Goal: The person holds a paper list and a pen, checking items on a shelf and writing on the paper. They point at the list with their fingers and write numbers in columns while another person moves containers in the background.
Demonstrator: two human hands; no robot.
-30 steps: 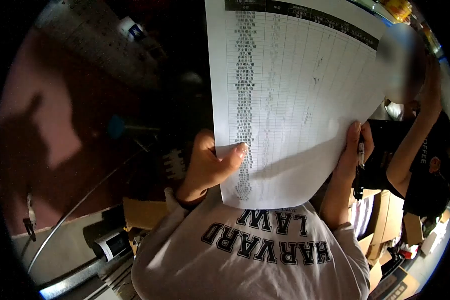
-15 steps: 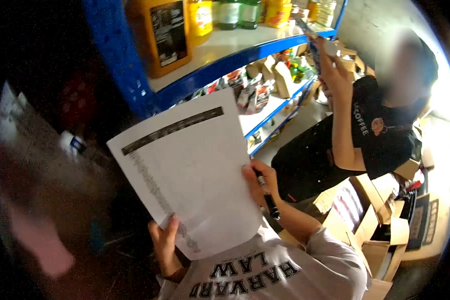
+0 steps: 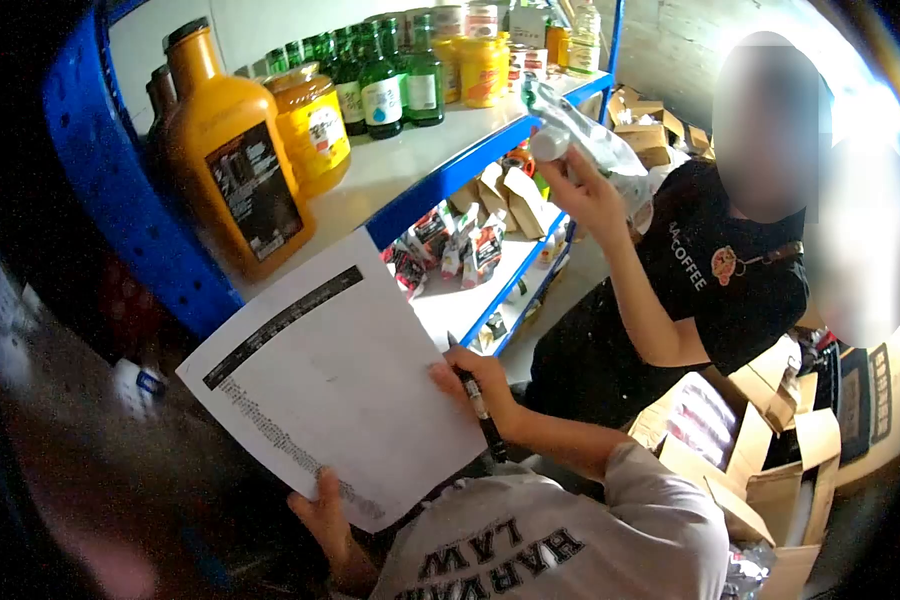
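A white printed sheet (image 3: 340,390) with a black header band is held in front of my chest. At its lower left edge my left hand (image 3: 325,510) pinches the paper, thumb on top. My right hand (image 3: 475,390) grips the sheet's right edge and also has a black pen (image 3: 479,405) between its fingers, the pen slanting across the hand. Beyond the paper's top edge stands a large orange bottle (image 3: 235,160) with a black label on the shelf (image 3: 420,185).
A co-worker (image 3: 670,270) in a black shirt stands at the right, one hand raised with a clear bottle (image 3: 590,135). Green bottles (image 3: 380,90) and a yellow-labelled jar (image 3: 313,130) line the shelf. Packets (image 3: 485,250) lie below. Open cardboard boxes (image 3: 750,440) are at lower right.
The view has shifted, showing more of the upper shelf. The sheet and both my hands appear lower and further left. The co-worker's raised hand is lower and the clear bottle shows more fully.
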